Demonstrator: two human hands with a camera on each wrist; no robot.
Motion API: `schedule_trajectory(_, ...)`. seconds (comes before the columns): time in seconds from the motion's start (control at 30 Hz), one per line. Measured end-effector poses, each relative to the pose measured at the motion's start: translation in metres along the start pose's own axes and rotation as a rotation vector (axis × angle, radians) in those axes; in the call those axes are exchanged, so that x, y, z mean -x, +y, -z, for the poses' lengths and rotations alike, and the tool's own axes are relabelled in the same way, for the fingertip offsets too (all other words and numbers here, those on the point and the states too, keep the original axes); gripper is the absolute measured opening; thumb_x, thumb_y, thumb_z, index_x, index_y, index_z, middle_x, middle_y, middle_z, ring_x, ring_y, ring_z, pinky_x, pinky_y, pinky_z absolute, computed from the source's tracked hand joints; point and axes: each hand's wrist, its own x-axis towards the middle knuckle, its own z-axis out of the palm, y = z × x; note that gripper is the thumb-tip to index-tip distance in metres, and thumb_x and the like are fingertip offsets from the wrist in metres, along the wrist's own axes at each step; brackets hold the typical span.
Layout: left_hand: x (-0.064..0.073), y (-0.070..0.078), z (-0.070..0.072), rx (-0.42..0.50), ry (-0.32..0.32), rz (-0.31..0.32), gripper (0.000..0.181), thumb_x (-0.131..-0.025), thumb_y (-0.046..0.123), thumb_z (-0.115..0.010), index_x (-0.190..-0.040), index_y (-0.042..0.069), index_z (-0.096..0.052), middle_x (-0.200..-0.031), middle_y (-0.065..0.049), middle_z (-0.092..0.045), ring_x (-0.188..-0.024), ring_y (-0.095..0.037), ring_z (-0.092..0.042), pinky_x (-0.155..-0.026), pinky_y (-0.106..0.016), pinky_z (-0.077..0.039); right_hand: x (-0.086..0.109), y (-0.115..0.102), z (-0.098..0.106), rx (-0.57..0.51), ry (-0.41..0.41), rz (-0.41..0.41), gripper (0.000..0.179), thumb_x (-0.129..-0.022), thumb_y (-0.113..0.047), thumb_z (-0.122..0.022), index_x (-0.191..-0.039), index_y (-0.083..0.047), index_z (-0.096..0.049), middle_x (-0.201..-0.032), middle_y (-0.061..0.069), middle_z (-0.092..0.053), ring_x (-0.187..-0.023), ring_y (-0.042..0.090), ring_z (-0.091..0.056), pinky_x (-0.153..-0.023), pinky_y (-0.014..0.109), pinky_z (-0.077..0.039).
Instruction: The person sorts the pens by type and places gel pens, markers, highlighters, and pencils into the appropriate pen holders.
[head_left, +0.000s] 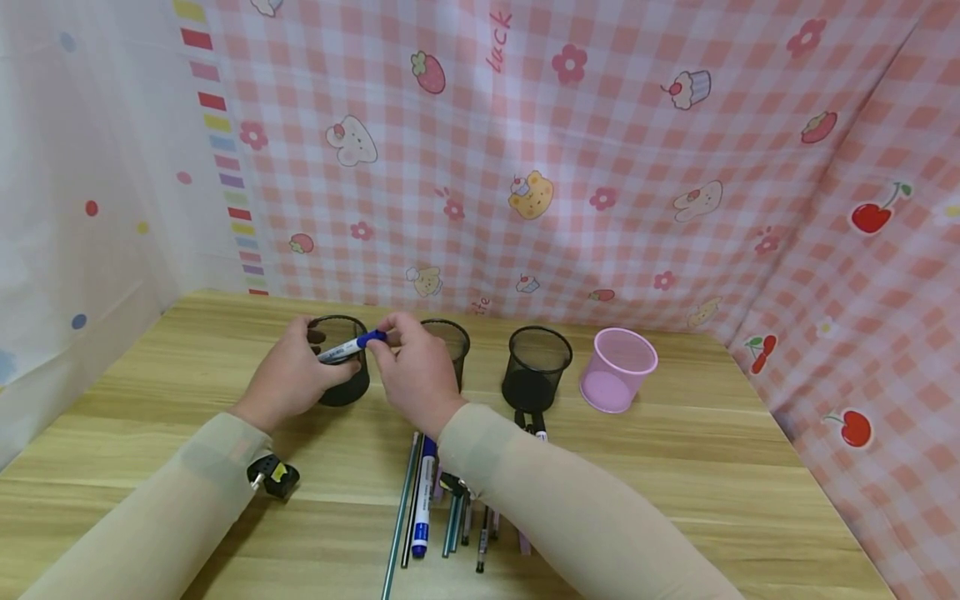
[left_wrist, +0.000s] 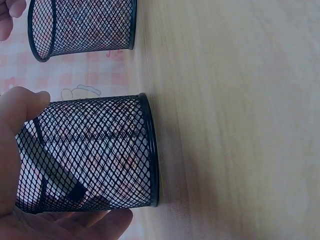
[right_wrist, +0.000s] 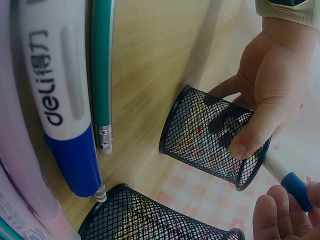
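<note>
My left hand (head_left: 285,375) holds the leftmost black mesh pen cup (head_left: 347,390), with the thumb on one side and fingers round the other. A white marker with a blue cap (head_left: 343,350) slants across the cup's mouth. Its capped end is pinched by my right hand (head_left: 420,375). Through the mesh in the left wrist view, the marker's dark lower end (left_wrist: 75,192) shows inside the cup. The right wrist view has the blue cap (right_wrist: 296,190) at my right fingertips, outside the rim. Part of a second black mesh cup (head_left: 452,333) is hidden behind my right hand.
A third black mesh cup (head_left: 535,379) and a pink mesh cup (head_left: 613,379) stand farther right. Before them on the wooden table (head_left: 690,500) lie another blue-capped marker (head_left: 423,500), green pencils (head_left: 400,517) and several pens, partly under my right forearm. A checked cloth (head_left: 487,167) hangs behind.
</note>
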Motion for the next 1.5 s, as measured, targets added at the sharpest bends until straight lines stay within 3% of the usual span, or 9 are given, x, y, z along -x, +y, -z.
schedule_trajectory(0.57,0.002,-0.001,0.000,0.002,-0.008,-0.014,0.103,-0.090,0.050,-0.079,-0.157,-0.008,-0.026,-0.153,-0.036,-0.046,-0.136,-0.051,-0.052,-0.111,-0.064,-0.046,0.003,0.003,-0.002,0.015,-0.034,-0.011,0.016,-0.108,-0.028,-0.062,-0.121,-0.018,-0.063,-0.119,0.004,-0.077,-0.058,0.007,-0.054,-0.051,0.023,-0.042)
schedule_trajectory(1.0,0.003,-0.005,-0.002,-0.009,-0.012,-0.006,0.101,-0.092,0.048,-0.078,-0.158,-0.007,-0.025,-0.153,-0.035,-0.045,-0.136,-0.050,-0.051,-0.109,-0.064,-0.047,0.007,0.004,0.002,0.008,-0.042,-0.026,0.021,-0.109,-0.029,-0.061,-0.126,-0.018,-0.063,-0.123,0.003,-0.076,-0.073,0.006,-0.062,-0.061,0.024,-0.051)
schedule_trajectory(1.33,0.002,-0.001,0.000,-0.013,-0.006,-0.020,0.102,-0.091,0.048,-0.079,-0.158,-0.007,-0.024,-0.154,-0.035,-0.045,-0.137,-0.051,-0.051,-0.111,-0.065,-0.045,0.006,0.006,0.037,0.004,0.000,0.038,0.017,-0.108,-0.026,-0.063,-0.120,-0.016,-0.066,-0.109,-0.001,-0.073,-0.087,0.011,-0.065,-0.075,0.029,-0.056)
schedule_trajectory(1.5,0.000,-0.002,0.000,-0.018,-0.015,-0.014,0.104,-0.091,0.050,-0.079,-0.159,-0.005,-0.023,-0.155,-0.033,-0.045,-0.139,-0.051,-0.050,-0.113,-0.065,-0.044,0.007,0.012,0.064,0.004,-0.007,0.018,0.018,-0.107,-0.028,-0.063,-0.119,-0.016,-0.069,-0.110,-0.002,-0.072,-0.091,0.014,-0.065,-0.079,0.034,-0.056)
